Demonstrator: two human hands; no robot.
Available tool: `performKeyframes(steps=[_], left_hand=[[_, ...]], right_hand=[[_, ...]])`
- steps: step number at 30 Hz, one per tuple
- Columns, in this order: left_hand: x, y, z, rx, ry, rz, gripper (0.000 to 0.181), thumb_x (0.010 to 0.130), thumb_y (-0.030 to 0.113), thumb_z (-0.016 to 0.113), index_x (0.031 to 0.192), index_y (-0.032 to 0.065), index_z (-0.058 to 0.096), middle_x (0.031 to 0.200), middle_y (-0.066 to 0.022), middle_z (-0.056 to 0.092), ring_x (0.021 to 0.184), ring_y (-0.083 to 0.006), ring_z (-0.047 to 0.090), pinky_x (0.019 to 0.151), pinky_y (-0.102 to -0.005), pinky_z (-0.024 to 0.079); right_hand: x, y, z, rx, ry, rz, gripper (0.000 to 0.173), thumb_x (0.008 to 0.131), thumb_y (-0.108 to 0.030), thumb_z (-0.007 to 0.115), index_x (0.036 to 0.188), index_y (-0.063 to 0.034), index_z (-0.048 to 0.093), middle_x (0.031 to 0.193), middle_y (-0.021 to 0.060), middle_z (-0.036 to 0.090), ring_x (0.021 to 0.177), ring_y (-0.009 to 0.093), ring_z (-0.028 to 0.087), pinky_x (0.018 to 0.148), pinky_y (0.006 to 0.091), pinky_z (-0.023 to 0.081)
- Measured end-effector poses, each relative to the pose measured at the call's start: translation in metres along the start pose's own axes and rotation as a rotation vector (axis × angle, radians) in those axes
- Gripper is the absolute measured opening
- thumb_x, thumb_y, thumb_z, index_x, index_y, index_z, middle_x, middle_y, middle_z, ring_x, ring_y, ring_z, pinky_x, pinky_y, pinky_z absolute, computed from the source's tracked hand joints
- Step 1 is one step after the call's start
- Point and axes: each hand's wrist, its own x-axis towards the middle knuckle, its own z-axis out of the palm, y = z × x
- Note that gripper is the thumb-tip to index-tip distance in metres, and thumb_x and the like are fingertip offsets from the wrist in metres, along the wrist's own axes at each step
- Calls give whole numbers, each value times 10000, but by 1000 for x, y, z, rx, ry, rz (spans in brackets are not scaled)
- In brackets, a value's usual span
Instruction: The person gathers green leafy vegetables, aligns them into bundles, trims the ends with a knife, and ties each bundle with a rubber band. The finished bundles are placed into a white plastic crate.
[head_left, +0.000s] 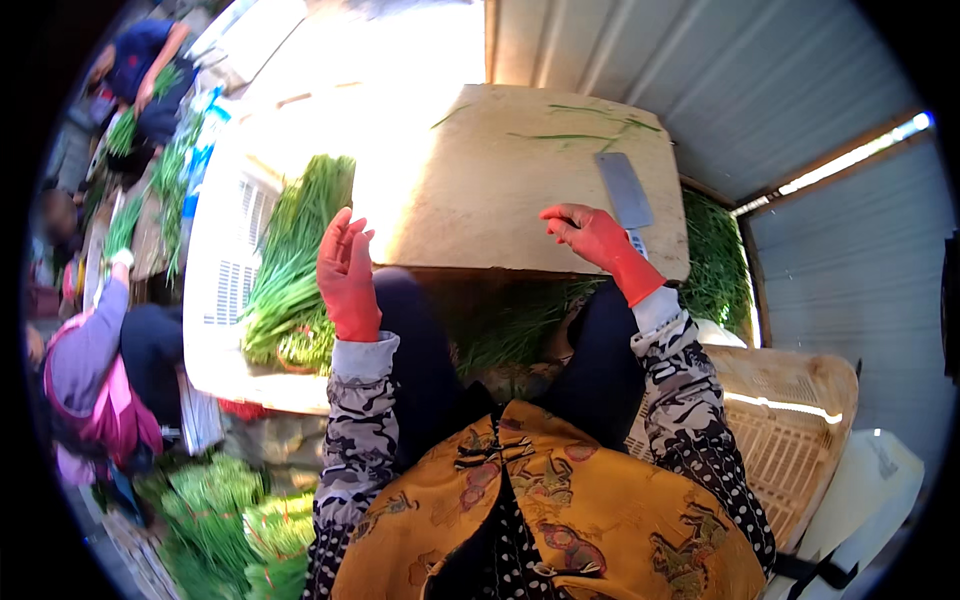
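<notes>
My left hand (349, 274), in a red rubber glove, is raised with its fingers apart and nothing in it. Just left of it, long green chives (296, 255) lie in a pale plastic basket (196, 330), with a tied bundle at their near end. My right hand (596, 241), gloved alike, hovers over the near right part of a wooden board (480, 180), its fingers loosely curled and no object in them. Beside that hand lies a cleaver (625, 187), blade pointing away from me, its handle partly hidden by the glove.
Loose green blades (570, 136) lie on the board's far side. To my right stands a second plastic basket (787, 420), below a corrugated metal wall (720, 67). Banded chive bundles (217, 502) are at lower left. Two people (97, 375) work with greens on the left.
</notes>
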Motion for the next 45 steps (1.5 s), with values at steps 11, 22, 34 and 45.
performKeyframes(steps=[11, 22, 34, 45], left_hand=[[-273, -93, -231, 297, 294, -733, 158, 807, 41, 544, 903, 3, 664, 773, -73, 659, 697, -146, 635, 617, -267, 497], [-251, -321, -264, 845, 172, -848, 378, 782, 313, 626, 1072, 73, 659, 864, -125, 687, 701, -232, 656, 665, -336, 518], [-188, -337, -252, 1443, -70, -569, 295, 786, 289, 610, 969, 73, 693, 870, -144, 685, 818, -292, 657, 751, -382, 507], [-259, -181, -316, 665, 59, -1069, 244, 779, 279, 581, 869, 92, 709, 836, -180, 668, 825, -339, 643, 737, -402, 501]], right_hand=[[-12, 20, 19, -43, -204, -49, 309, 925, -254, 544, 1187, -104, 614, 988, 73, 668, 820, 141, 638, 739, 260, 485], [-6, 27, 22, -50, -209, 62, 333, 950, -242, 519, 1238, -86, 577, 1037, 65, 658, 850, 114, 609, 769, 246, 458], [-3, 19, 35, -91, -185, 120, 330, 956, -243, 511, 1233, -78, 580, 1023, 60, 662, 857, 116, 607, 765, 249, 456], [0, 7, 35, -7, -143, 7, 326, 960, -231, 514, 1236, -68, 576, 1050, 62, 656, 878, 122, 607, 783, 254, 458]])
